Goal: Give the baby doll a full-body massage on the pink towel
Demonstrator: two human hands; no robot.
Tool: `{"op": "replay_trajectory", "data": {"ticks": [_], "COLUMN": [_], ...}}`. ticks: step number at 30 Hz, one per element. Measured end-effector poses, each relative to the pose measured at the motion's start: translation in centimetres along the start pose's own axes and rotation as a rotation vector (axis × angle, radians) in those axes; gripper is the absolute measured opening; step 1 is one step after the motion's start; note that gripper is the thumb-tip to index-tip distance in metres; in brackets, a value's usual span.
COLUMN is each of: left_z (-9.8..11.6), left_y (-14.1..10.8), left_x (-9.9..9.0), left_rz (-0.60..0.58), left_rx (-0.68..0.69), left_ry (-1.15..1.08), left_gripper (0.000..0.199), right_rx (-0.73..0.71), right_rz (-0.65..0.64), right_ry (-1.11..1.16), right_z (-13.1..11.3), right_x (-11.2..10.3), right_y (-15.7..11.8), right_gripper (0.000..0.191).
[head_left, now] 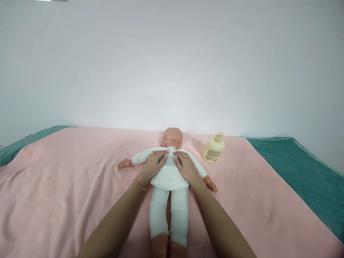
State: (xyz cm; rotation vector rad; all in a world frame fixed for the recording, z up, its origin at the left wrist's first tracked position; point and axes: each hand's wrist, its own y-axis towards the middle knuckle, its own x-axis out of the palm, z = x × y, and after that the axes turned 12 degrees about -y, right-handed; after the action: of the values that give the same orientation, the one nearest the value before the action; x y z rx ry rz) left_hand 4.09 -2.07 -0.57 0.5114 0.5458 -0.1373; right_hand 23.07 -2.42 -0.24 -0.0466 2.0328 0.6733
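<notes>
A baby doll (170, 177) in white clothes lies on a pink blanket (88, 172), its head toward the wall and its arms spread out. On the left side of the doll's upper body rests my left hand (155, 164), fingers pointing inward near the chest; a gold bracelet circles that wrist. My right hand (186, 165) lies on the opposite side of the doll's upper body in a mirrored pose. Both hands lie flat and grasp nothing. A grey patch and a dark line show on the white top between them.
A pale yellow pump bottle (214, 148) with printed text stands on the blanket to the right of the doll's head. Green cloth (301, 172) shows at the right and far left beyond the blanket. A plain white wall (172, 64) rises behind.
</notes>
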Motion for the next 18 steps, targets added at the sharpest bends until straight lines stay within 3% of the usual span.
{"op": "replay_trajectory", "data": {"ticks": [18], "left_z": [-0.87], "left_y": [0.13], "left_x": [0.35], "left_rz": [-0.029], "left_rx": [0.005], "left_ry": [0.060], "left_gripper": [0.039], "right_rx": [-0.020], "right_rz": [-0.010], "right_ry": [-0.040], "right_z": [0.21], "right_x": [0.24], "right_y": [-0.09], "right_gripper": [0.040]}}
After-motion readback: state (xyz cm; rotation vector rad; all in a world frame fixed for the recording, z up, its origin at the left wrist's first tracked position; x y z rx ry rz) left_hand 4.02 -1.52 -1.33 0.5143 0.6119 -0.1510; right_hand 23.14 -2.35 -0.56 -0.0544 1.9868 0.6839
